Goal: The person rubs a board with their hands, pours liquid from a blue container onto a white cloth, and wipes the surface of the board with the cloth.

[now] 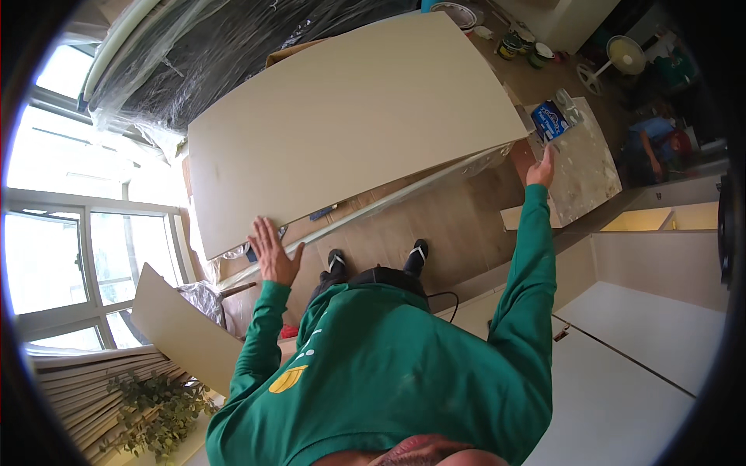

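A large flat cream panel (350,124) lies in front of me, slightly raised above the floor. My left hand (276,252) is at its near left edge, fingers spread, the fingertips over the board's rim. My right hand (541,168) reaches out just below the panel's right corner, a finger stretched forward and the thumb apart. Nothing shows plainly in it. Just beyond it, a blue rectangular can (550,120) stands on a stained board (584,159).
Plastic sheeting (179,62) covers things at the back left. Paint cans (510,45) and a fan (624,56) stand at the back right, near another person (653,144). A smaller cream panel (183,326) leans at left by a leafy plant (159,412). White cabinets (645,326) fill the right.
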Demonstrator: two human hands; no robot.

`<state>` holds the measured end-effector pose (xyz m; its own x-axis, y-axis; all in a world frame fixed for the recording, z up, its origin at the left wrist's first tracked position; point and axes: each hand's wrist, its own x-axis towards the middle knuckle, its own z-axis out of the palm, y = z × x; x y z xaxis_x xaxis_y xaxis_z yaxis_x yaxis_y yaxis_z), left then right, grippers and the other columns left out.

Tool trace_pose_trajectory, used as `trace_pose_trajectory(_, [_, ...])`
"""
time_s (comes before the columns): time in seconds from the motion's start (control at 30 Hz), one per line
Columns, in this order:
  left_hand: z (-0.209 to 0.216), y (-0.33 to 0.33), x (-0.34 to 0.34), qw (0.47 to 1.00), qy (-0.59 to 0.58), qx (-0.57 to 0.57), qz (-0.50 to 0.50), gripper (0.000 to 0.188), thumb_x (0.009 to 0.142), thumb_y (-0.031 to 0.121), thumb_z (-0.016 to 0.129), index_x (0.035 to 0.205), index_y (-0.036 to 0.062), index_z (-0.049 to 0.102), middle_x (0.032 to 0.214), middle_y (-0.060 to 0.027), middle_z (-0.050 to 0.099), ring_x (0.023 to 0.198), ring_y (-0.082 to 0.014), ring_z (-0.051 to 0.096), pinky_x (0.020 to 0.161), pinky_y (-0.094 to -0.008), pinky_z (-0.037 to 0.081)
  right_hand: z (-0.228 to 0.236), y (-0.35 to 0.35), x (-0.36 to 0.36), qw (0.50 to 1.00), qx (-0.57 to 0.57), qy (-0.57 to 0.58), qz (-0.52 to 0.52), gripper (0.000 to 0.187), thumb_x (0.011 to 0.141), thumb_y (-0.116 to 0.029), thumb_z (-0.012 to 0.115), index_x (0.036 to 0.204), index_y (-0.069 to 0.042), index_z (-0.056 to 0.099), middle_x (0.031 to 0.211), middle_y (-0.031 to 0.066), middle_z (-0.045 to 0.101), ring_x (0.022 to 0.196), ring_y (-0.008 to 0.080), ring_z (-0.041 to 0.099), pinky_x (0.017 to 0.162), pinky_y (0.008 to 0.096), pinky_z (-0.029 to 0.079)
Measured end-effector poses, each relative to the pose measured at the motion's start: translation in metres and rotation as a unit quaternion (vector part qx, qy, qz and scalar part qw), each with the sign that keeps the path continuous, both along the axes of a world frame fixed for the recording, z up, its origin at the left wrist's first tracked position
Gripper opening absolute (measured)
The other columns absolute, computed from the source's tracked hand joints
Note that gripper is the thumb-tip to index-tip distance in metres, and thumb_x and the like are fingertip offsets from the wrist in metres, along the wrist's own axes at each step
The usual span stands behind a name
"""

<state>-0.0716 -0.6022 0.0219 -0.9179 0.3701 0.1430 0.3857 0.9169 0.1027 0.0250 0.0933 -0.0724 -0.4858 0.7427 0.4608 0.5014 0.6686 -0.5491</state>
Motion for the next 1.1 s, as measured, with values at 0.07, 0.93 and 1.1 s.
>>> trace_pose_trajectory(0.07, [0.006,0.081,0.001,0.997,-0.005,-0.010,-0.081,0.108,0.085,0.045,0.077,0.159,-0.0089,0.020,0.167,-0.0310,0.017,0.158,-0.0441,0.014,0.127,-0.0606,0.008,-0.034,-0.010,0.036,0.999,-0.042,0.033,0.006,0.066,0.086,0.010,0.046,0.151,0.000,0.048,0.151,0.0242,0.053,0.142,0.0383,0.048,0.119,0.0425,0.038])
trace_pose_trajectory(0.93, [0.010,0.390,0.003,0.934,0.004,-0.018,-0.358,0.101,0.087,0.044,0.072,0.159,-0.0063,0.024,0.167,-0.0243,0.024,0.158,-0.0363,0.020,0.129,-0.0517,0.015,-0.061,-0.132,0.250,0.859,-0.439,0.233,-0.123,0.045,0.088,0.002,0.049,0.129,0.007,0.066,0.124,0.0145,0.069,0.113,0.0235,0.065,0.102,0.0353,0.050])
trace_pose_trajectory(1.1, [0.017,0.254,0.010,0.967,-0.022,0.012,-0.253,0.100,0.085,0.037,0.075,0.159,-0.0057,0.024,0.168,-0.0253,0.021,0.158,-0.0376,0.019,0.130,-0.0514,0.013,-0.018,-0.093,0.178,0.853,-0.470,0.226,0.017,0.045,0.087,0.005,0.050,0.130,0.006,0.064,0.129,0.0161,0.066,0.115,0.0244,0.065,0.101,0.0356,0.052])
